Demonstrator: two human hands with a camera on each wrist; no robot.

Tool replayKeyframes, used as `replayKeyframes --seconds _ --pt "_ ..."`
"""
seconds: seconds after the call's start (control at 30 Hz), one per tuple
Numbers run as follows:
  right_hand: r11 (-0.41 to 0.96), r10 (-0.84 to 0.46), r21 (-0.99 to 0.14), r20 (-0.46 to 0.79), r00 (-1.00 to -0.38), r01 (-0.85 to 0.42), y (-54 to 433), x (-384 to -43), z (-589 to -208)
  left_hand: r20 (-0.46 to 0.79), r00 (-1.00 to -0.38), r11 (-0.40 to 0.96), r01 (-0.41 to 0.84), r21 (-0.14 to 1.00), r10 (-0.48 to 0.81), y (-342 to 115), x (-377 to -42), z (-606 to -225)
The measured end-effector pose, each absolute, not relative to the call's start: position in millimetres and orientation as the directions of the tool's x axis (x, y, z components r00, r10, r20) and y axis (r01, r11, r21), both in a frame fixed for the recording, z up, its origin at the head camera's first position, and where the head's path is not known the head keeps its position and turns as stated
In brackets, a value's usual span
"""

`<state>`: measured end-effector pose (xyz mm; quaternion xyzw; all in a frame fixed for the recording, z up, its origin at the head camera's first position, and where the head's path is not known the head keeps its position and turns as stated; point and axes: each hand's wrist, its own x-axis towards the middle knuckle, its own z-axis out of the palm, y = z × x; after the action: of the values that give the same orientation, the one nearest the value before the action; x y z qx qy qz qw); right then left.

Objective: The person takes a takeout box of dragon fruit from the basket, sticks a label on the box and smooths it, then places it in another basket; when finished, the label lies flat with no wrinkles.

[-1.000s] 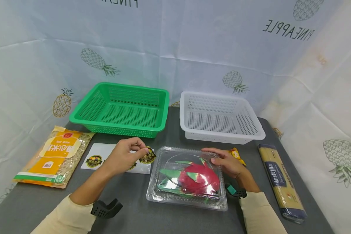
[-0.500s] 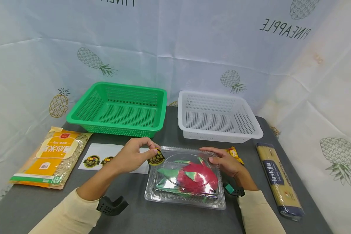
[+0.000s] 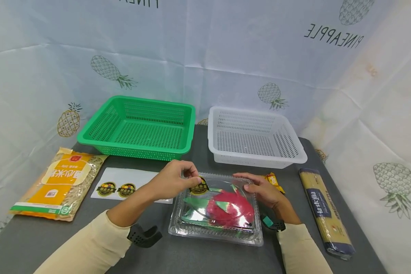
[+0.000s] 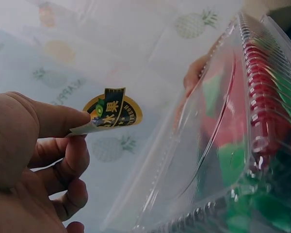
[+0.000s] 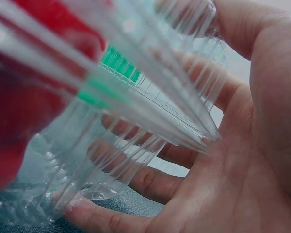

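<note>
So we've got a black-and-gold sticker (image 3: 199,187) with yellow lettering, matching the other stickers (image 3: 106,189) on the white sheet (image 3: 130,173), plus a pinkish-red fruit (image 3: 234,207) with green tips showing through the clear box (image 3: 215,238). Around that we see a bright green basket (image 3: 140,151), a white basket (image 3: 257,160), an orange-and-cream noodle bag (image 3: 59,182) with a green-and-white stripe, a pale yellow spaghetti pack (image 3: 332,228) banded in navy, and a yellow-orange wrapper (image 3: 274,182). Our backdrop's pale cloth (image 3: 226,49) printed with green and gold pineapples, over a dark grey tabletop (image 3: 205,260), and the sleeves (image 3: 89,243) are cream.
</note>
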<state>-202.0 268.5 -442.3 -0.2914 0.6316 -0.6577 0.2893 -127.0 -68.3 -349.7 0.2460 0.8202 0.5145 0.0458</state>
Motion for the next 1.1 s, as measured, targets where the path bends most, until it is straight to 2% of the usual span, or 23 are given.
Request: replayKeyframes --seconds 0.23,0.67,0.87,1.1 --pt "-0.03 -0.751 -1.0 0.028 -0.659 -0.008 267.7 -202.4 -442.7 0.127 -0.855 0.343 0.332 0.878 0.503 -54.3 -133.0 -350.8" --pt "-0.022 -0.747 -1.0 0.013 -0.665 0.006 268.3 -203.0 -444.2 0.094 -0.766 0.344 0.391 0.854 0.636 -27.1 -147.0 -354.0" --pt "-0.038 -0.758 -0.999 0.027 -0.652 0.003 266.9 -202.9 -443.3 0.066 -0.764 0.387 0.397 0.832 0.642 -21.2 -150.4 -357.0" --pt "-0.006 -0.732 -1.0 -0.001 -0.681 0.007 266.5 -202.3 -443.3 0.049 -0.773 0.448 0.416 0.791 0.632 -16.6 -153.3 -359.9"
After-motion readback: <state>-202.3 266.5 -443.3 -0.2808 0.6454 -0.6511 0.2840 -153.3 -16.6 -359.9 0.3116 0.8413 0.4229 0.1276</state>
